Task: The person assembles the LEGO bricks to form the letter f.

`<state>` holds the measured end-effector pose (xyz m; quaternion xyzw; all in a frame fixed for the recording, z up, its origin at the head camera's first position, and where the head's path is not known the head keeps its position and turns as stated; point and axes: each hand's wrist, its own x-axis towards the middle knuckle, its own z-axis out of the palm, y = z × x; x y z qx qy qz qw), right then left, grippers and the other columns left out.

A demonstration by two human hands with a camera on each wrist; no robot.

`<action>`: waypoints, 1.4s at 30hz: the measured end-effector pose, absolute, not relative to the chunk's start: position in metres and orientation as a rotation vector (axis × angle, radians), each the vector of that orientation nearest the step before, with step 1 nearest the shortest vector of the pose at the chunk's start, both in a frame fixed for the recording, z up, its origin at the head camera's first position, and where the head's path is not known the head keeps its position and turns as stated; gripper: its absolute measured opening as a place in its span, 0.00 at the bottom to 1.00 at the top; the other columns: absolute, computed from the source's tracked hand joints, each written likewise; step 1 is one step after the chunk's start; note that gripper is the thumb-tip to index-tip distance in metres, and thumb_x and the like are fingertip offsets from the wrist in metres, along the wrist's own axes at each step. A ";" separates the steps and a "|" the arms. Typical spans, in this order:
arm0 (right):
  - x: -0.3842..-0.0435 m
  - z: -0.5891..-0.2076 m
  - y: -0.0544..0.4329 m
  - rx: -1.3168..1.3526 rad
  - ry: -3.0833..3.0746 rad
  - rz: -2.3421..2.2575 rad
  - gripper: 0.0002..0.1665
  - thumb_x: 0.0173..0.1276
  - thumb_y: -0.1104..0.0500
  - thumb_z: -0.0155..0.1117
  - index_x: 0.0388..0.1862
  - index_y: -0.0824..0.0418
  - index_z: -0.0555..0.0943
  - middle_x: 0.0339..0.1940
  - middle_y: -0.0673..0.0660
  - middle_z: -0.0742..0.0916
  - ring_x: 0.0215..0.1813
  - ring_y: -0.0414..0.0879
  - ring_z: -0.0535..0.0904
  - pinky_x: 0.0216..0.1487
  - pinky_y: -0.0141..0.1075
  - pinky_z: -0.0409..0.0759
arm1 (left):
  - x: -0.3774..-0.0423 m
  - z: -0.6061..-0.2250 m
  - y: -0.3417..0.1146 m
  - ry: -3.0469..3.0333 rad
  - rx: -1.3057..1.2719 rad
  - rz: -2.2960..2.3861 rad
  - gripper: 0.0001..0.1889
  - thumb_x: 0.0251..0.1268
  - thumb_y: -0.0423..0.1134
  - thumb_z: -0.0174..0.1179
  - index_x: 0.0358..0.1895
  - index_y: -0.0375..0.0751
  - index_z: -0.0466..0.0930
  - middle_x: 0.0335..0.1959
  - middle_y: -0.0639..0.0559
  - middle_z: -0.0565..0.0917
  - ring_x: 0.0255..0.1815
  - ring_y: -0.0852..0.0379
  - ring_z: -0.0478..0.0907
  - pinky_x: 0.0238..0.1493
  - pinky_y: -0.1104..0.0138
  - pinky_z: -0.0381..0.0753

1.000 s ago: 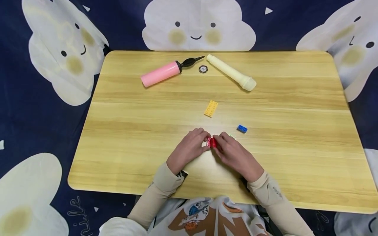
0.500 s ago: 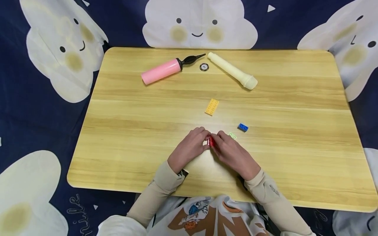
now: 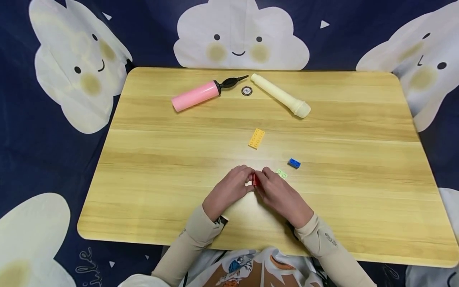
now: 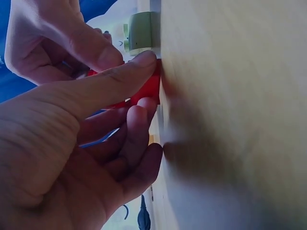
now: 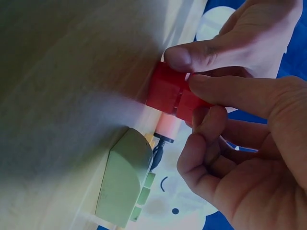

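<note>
Between my hands are two red toy building bricks, small in the head view and largely covered by fingers. In the right wrist view the lower red brick (image 5: pixel 164 90) sits by the tabletop, and the upper red brick (image 5: pixel 186 108) lies against it with a thin seam between. My left hand (image 3: pixel 229 190) pinches the lower one between thumb and fingers. Thumb and fingertips of my right hand (image 3: pixel 281 196) pinch the upper one. Just beyond the right hand lies a light green brick (image 3: pixel 281 173) with rounded ends, and past it a blue brick (image 3: pixel 294 163).
A yellow studded plate (image 3: pixel 256 138) lies mid-table, ahead of the hands. Toward the far edge of the wooden table (image 3: pixel 143 175) are a pink hand pump (image 3: pixel 195 96) with black nozzle, a round black-and-white chip (image 3: pixel 246 91) and a pale yellow microphone-shaped thing (image 3: pixel 277 95).
My right hand has shifted left, bringing its red brick over the one in my left hand. More of the green brick shows now. The head view has tilted slightly.
</note>
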<state>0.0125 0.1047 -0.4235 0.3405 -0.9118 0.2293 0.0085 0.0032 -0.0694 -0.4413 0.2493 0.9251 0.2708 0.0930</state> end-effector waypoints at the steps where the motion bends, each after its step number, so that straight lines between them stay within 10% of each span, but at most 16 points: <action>1: 0.012 -0.423 0.105 1.064 -2.851 0.717 0.15 0.63 0.69 0.70 0.47 0.72 0.80 0.29 0.55 0.75 0.26 0.42 0.67 0.27 0.31 0.71 | 0.003 -0.441 -0.069 2.731 0.725 0.823 0.15 0.59 0.37 0.73 0.47 0.37 0.84 0.33 0.51 0.80 0.35 0.58 0.72 0.39 0.70 0.73; 42: 0.010 -0.414 0.102 1.084 -2.994 0.652 0.22 0.52 0.75 0.73 0.48 0.70 0.79 0.33 0.56 0.77 0.32 0.46 0.73 0.34 0.38 0.78 | 0.003 -0.438 -0.070 2.713 0.715 0.853 0.10 0.61 0.35 0.71 0.43 0.36 0.84 0.32 0.50 0.80 0.34 0.57 0.74 0.38 0.67 0.74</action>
